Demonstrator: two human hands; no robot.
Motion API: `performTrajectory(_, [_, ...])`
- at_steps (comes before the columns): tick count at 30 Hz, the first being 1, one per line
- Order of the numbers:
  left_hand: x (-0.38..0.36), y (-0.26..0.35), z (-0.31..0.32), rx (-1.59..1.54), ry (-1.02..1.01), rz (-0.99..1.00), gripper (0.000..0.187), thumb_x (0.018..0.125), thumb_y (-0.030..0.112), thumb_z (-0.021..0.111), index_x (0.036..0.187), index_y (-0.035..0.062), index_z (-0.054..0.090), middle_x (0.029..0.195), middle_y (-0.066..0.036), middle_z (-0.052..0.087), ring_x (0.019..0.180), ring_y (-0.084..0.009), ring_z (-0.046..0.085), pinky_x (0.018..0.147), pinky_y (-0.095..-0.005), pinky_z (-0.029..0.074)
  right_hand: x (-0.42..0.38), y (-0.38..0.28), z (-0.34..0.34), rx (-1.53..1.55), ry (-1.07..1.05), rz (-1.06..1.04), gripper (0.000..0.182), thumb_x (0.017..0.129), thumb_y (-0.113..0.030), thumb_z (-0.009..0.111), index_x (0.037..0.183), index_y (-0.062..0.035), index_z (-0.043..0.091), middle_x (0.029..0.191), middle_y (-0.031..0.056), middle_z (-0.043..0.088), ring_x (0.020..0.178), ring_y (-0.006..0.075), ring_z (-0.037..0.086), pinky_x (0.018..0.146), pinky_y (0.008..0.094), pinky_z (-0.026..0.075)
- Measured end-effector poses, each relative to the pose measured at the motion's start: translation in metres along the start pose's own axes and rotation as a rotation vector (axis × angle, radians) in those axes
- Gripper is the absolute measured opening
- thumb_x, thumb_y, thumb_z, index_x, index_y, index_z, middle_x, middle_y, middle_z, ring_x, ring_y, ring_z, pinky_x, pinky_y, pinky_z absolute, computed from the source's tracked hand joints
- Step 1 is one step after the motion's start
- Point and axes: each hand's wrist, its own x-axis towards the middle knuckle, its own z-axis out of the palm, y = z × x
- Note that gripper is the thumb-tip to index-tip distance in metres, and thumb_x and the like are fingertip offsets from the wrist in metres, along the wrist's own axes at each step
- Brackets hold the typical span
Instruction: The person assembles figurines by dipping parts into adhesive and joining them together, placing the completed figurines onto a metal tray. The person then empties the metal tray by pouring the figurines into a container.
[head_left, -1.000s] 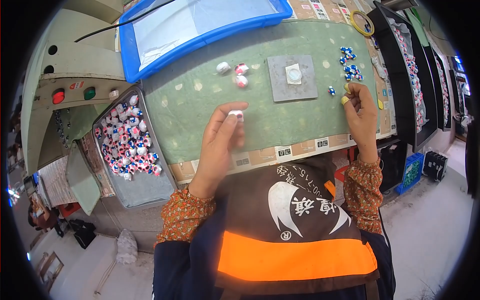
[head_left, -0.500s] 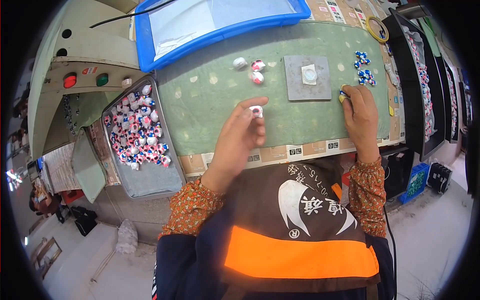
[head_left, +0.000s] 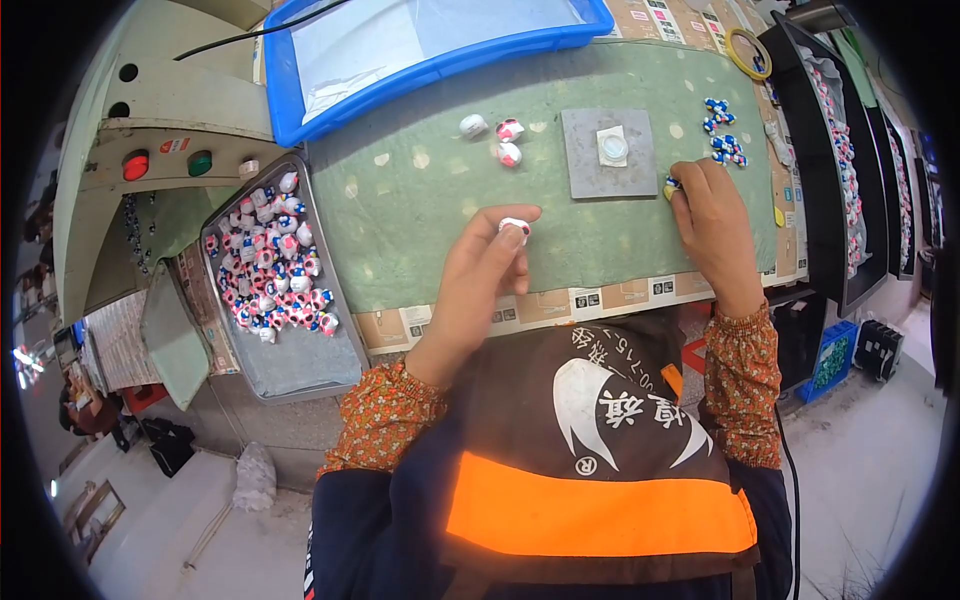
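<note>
Thumb and index finger of my left hand point(head_left: 484, 265) pinch a small white and pink piece point(head_left: 515, 228) over the green cloth point(head_left: 400, 215). My right hand point(head_left: 708, 220) is closed on a small yellow and blue piece point(head_left: 673, 187), partly hidden by its fingers. Between and beyond my hands lies a grey square plate point(head_left: 590, 180) with a small round clear dish point(head_left: 612, 147) on a white patch. Several white and pink pieces point(head_left: 509, 154) rest left of the plate. Blue and white pieces point(head_left: 729, 150) lie in two clusters beyond my right hand.
A metal tray point(head_left: 300, 376) full of white, pink and blue pieces is at the left. Behind stands a blue bin point(head_left: 440, 70). A yellow tape ring point(head_left: 748, 54) and black trays point(head_left: 822, 190) are at the right. Red and green buttons point(head_left: 200, 163) sit on a machine at the left.
My right hand has moved slightly left with the yellow and blue piece. The piece in my left hand has turned, and my thumb now lies over part of it. The view has shifted slightly.
</note>
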Motion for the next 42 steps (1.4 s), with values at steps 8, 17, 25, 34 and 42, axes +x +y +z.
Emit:
performTrajectory(8, [-0.001,0.001,0.001,0.044,0.014,0.07,0.048,0.108,0.042,0.042,0.13,0.0012,0.055,0.09,0.0,0.052,0.073,-0.0074,0.053,0.058,-0.021,0.049,0.007,-0.005,-0.004,0.327,0.01,0.257,0.016,0.087,0.0,0.062,0.103,-0.0002,0.057,0.086,0.0131,0.059,0.075,0.0262,0.059,0.071,0.0341,0.049])
performTrajectory(17, [0.01,-0.002,0.011,-0.006,-0.06,0.087,0.039,0.108,0.031,0.041,0.136,0.0054,0.049,0.096,0.0,0.051,0.082,-0.0074,0.051,0.07,-0.025,0.051,0.036,-0.027,-0.001,0.537,-0.023,0.193,0.015,0.09,0.0,0.061,0.104,0.0011,0.058,0.088,0.0108,0.061,0.075,0.0199,0.057,0.071,0.0307,0.047])
performTrajectory(25, [0.015,-0.01,0.009,-0.07,-0.036,0.076,0.035,0.108,0.03,0.042,0.133,0.0075,0.05,0.095,0.001,0.05,0.079,-0.0075,0.051,0.067,-0.0243,0.049,0.051,-0.034,0.014,0.193,0.021,-0.059,0.017,0.084,0.003,0.058,0.1,-0.0017,0.057,0.093,0.0159,0.056,0.092,0.0369,0.056,0.079,0.0441,0.046])
performTrajectory(34, [0.018,-0.013,0.009,-0.126,-0.072,0.079,0.043,0.109,0.041,0.037,0.129,0.006,0.051,0.091,0.001,0.047,0.075,-0.0084,0.049,0.061,-0.0243,0.046,0.051,-0.038,0.01,0.222,0.025,-0.034,0.016,0.084,0.004,0.059,0.099,-0.0016,0.057,0.092,0.0147,0.056,0.085,0.0344,0.055,0.076,0.042,0.046])
performTrajectory(42, [0.017,-0.02,0.013,-0.164,-0.031,0.121,0.044,0.109,0.043,0.034,0.124,0.0055,0.052,0.087,0.0,0.046,0.072,-0.0089,0.045,0.057,-0.0242,0.04,0.021,-0.074,0.01,0.854,-0.044,0.201,0.009,0.093,-0.002,0.06,0.102,-0.0026,0.059,0.086,0.0003,0.055,0.072,0.0086,0.047,0.064,0.0247,0.041])
